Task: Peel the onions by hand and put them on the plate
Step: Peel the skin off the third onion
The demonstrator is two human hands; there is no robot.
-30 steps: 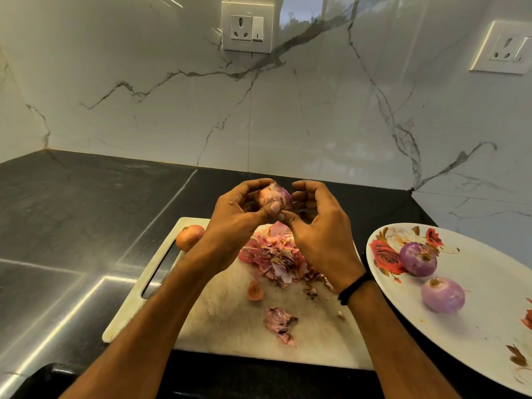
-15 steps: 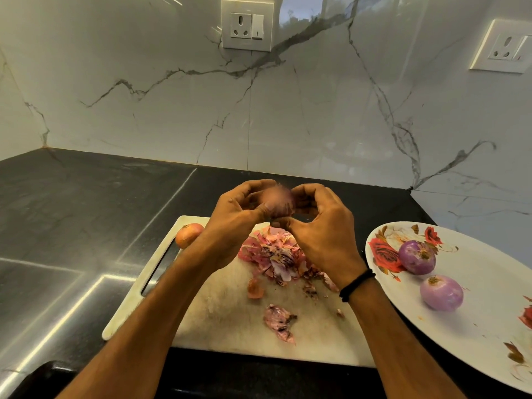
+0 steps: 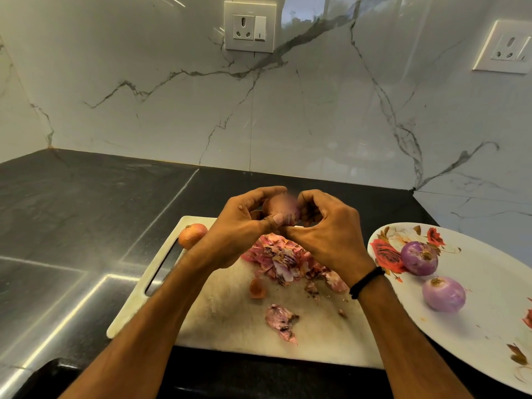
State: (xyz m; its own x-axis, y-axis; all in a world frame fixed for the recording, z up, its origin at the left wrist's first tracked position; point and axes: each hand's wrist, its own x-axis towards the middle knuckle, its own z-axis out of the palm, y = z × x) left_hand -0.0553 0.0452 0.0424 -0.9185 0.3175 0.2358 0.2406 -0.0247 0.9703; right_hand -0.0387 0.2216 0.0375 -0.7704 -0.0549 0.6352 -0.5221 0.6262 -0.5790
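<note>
The fingers [image 3: 267, 191] of the left hand [image 3: 239, 228] and the right hand [image 3: 328, 234] are curling round a blurred onion [image 3: 280, 207], holding it up over a heap of peelings [image 3: 283, 262] on the cutting board [image 3: 224, 312]. An unpeeled onion [image 3: 191, 235] is lying at the board's far left corner. A peeled onion [image 3: 419, 258] and a second peeled onion [image 3: 443, 293] are sitting apart on the flowered plate [image 3: 483, 326], just right of the board on the dark surface [image 3: 72, 211].
</note>
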